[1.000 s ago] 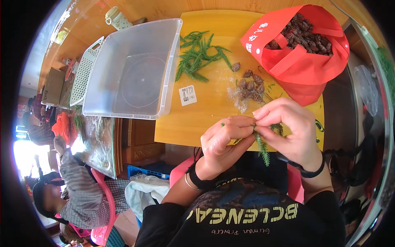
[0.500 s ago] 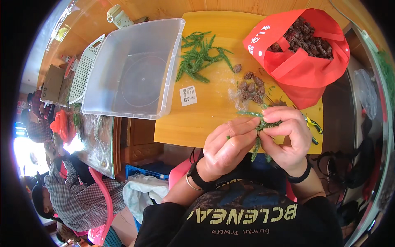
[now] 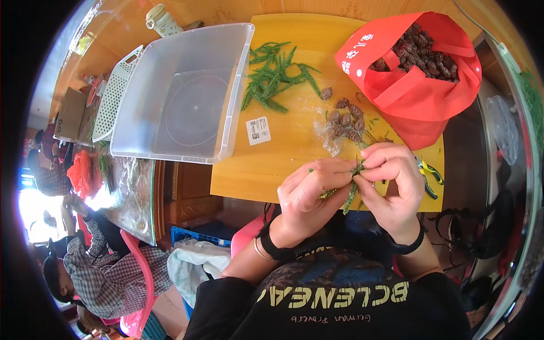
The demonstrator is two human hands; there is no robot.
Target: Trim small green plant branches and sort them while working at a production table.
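Both hands meet over the near edge of a yellow wooden table point(image 3: 294, 164). My left hand point(image 3: 309, 195) and my right hand point(image 3: 391, 181) pinch the same small green conifer sprig point(image 3: 351, 192), which hangs down between the fingers. Just beyond the hands lies a small heap of brown pine cones point(image 3: 345, 122). A loose pile of green sprigs point(image 3: 275, 76) lies farther back. A red bag point(image 3: 419, 73) full of brown cones stands open at the back right.
A clear, empty plastic bin point(image 3: 187, 96) rests at the table's left side, next to a white perforated lid point(image 3: 113, 99). A small printed card point(image 3: 259, 130) lies on the table. Yellow-and-green-handled pliers point(image 3: 428, 173) lie at the right edge. Another person point(image 3: 85, 266) sits at lower left.
My hands have shifted slightly on the sprig, bringing it more upright between the fingertips; my right hand sits a little higher. Nothing on the table has moved.
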